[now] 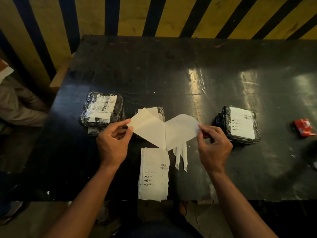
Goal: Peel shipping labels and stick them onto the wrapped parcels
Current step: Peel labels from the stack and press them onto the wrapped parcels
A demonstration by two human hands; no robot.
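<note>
Above the label stack [153, 174], left hand [112, 145] and right hand [213, 148] are each pinching 1 corner of a sheet [163, 131], apparently pulling label from backing, while 3 wrapped parcels [240, 124] are waiting beyond.

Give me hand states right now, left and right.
Left hand: pinching the left sheet by its corner.
Right hand: pinching the right sheet by its corner.

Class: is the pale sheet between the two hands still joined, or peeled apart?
Partly peeled: two leaves of the sheet spread apart, meeting at a centre seam.
</note>
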